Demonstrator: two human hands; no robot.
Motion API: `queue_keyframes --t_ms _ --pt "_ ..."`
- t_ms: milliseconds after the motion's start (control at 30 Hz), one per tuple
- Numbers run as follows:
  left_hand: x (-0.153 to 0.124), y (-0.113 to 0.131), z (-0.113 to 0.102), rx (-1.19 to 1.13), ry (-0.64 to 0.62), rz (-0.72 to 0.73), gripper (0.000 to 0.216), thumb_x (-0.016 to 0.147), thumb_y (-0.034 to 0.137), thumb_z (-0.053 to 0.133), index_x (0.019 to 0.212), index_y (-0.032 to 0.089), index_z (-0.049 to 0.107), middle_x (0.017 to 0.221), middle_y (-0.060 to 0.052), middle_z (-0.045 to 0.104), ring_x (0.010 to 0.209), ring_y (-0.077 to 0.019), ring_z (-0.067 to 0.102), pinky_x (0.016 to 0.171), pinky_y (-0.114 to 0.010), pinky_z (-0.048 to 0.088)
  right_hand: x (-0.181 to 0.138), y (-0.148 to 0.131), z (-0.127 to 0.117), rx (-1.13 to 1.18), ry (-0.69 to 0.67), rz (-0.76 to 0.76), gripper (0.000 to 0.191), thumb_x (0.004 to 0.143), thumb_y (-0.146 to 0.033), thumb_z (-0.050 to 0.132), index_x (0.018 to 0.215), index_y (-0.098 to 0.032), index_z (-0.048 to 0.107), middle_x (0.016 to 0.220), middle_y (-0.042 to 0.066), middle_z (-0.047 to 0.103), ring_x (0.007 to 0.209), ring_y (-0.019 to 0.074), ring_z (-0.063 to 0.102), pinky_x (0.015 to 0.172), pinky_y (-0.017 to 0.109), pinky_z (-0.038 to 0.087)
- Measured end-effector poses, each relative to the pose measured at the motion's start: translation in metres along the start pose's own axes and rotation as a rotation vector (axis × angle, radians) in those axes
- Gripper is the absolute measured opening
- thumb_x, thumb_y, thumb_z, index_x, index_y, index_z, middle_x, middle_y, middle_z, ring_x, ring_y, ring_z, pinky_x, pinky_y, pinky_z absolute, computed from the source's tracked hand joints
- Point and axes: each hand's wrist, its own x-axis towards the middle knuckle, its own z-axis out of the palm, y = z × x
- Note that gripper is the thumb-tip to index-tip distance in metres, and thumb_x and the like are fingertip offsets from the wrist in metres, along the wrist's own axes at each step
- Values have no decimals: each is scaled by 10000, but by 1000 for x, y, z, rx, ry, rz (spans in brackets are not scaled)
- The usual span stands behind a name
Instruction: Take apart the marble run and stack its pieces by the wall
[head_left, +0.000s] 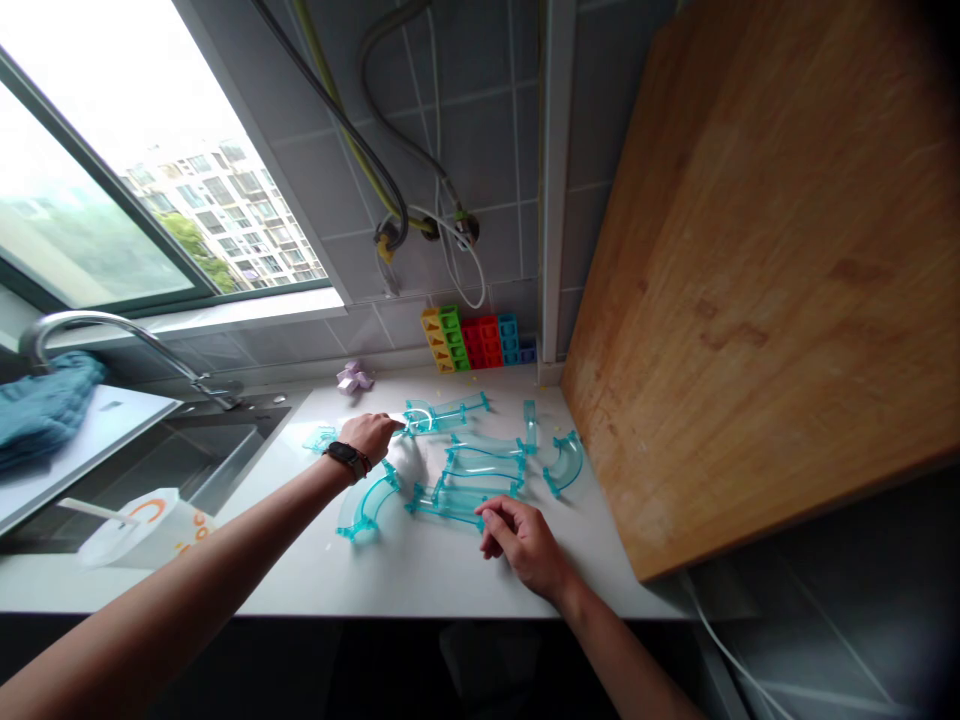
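Note:
Several clear turquoise track pieces, straight and curved, lie on the white counter. At the back left of them, my left hand (367, 437) is closed with its fingertips at a straight track piece (446, 415) and a pale curved band (421, 414); what the fingers pinch is hidden. My right hand (525, 545) is loosely curled over the front right end of another straight track piece (442, 503), with nothing visible in it. A curved track piece (367, 505) lies below my left wrist. Farther right are a curved track piece (568, 462) and a small upright-looking piece (530, 425).
Lilac pieces (354, 378) and colourful block trays (480, 340) stand along the wall. At left are a sink (232, 460), a faucet (127, 325) and a white cup with a straw (142, 530). A large wooden board (772, 270) leans at right.

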Motion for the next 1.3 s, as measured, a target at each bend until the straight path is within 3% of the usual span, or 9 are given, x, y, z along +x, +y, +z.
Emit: queue_keyframes --t_ms 167,367,633,900,1167,1300 --pt "2 -5 1 22 -4 -47 392 810 163 584 1111 308 789 1096 -145 764 951 -336 706 764 -402 509 0 1 0 -5 1 -8 339 960 -498 576 994 -179 683 652 -2 665 577 151 646 586 260 528" --pt "5 -20 -6 33 23 -181 247 798 279 641 1006 253 771 922 -151 761 881 -337 713 753 -406 509 0 2 0 0 -1 -4 350 956 -509 576 989 -176 681 657 1 664 580 153 645 586 264 533" --pt "9 -27 -24 -58 207 -289 359 965 455 480 1193 199 587 938 -173 733 834 -336 703 714 -391 482 0 1 0 -4 -3 4 364 948 -524 579 989 -178 685 658 2 666 582 154 647 589 266 533" --pt "35 -20 -5 -278 296 -91 222 927 426 570 916 205 585 917 -87 712 818 -237 654 718 -322 478 0 0 0 -3 -8 -9 353 955 -517 578 986 -180 681 660 2 666 583 154 644 591 265 526" --pt "47 -16 17 -349 252 137 130 863 313 607 783 212 594 863 -63 707 804 -220 647 749 -322 489 0 0 0 12 -2 -9 328 959 -487 583 994 -175 681 658 -1 662 578 147 639 589 259 521" --pt "45 -10 20 -341 252 183 104 856 233 562 764 210 606 866 -68 685 820 -221 635 773 -329 490 0 -1 0 17 -2 -4 321 961 -479 583 994 -174 679 657 -2 660 583 148 639 594 262 524"
